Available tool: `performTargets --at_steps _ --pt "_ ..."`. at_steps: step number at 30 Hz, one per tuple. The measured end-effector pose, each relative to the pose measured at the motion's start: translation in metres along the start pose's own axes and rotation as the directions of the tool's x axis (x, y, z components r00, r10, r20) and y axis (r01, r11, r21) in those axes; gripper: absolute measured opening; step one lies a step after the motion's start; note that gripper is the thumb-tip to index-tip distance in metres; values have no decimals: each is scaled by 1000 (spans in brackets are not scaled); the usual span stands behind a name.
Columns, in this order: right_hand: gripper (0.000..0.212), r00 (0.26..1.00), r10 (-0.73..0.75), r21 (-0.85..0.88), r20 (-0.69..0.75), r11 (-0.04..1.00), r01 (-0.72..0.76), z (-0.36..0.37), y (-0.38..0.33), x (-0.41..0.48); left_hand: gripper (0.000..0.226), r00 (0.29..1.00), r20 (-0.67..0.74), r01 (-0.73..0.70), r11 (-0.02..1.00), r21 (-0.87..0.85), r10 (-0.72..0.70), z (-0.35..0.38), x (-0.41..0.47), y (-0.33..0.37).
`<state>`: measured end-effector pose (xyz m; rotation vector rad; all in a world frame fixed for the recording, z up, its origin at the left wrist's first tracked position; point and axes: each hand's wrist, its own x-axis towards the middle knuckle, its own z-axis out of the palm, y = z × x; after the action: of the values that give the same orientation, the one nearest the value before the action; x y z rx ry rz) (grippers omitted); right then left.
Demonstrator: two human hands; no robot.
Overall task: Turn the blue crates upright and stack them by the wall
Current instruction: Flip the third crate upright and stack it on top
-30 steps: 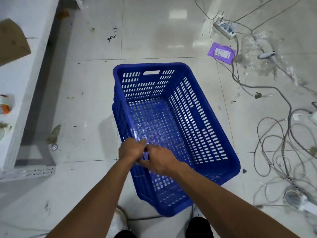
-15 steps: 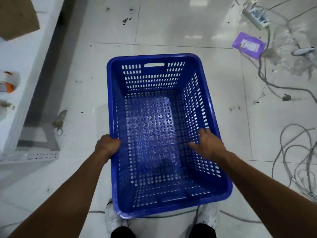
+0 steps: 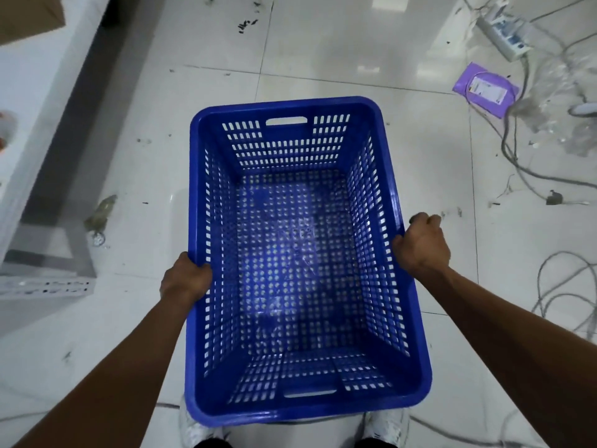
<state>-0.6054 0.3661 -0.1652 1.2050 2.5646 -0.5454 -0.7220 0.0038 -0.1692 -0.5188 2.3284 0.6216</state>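
One blue slotted crate fills the middle of the head view, upright with its open top toward me and nothing inside. My left hand grips the rim of its left long side. My right hand grips the rim of the right long side, a little farther from me. The crate hangs level above my white shoes, held between both hands. No other crate is in view.
A white shelf unit with a metal foot runs along the left. Loose cables, a power strip, a purple packet and crumpled clear plastic lie on the tiled floor at the right.
A second ago both hands were together on the tilted crate's near left edge. They have moved apart to the two long rims, and the crate now sits level and closer to me.
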Motion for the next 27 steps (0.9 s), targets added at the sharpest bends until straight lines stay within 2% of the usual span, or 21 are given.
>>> performTargets --at_steps 2,4,8,12,17,20,27 --pt "32 988 72 8 138 997 -74 -2 0 4 43 999 -29 -36 997 75 38 -2 -2 2" --pt "28 965 93 57 246 992 -110 -4 1 4 40 997 -17 -71 997 -13 70 -2 1 0" --pt "27 961 142 210 237 958 -194 5 6 2 35 999 31 -31 968 -249 40 -6 6 -4" --pt "23 953 224 340 203 897 -284 6 11 -7 32 997 49 -41 957 -287 57 -9 -2 -6" --pt "21 969 181 431 169 870 -238 -44 12 -35 24 999 43 -12 934 -358 30 -32 -48 -3" --pt "22 975 137 461 174 864 -203 -93 17 -67 20 999 41 18 919 -394 -2 -55 -106 -2" --pt "29 988 36 384 152 919 -92 -201 6 -152 24 996 -14 67 881 -469 -84 -126 -253 -10"
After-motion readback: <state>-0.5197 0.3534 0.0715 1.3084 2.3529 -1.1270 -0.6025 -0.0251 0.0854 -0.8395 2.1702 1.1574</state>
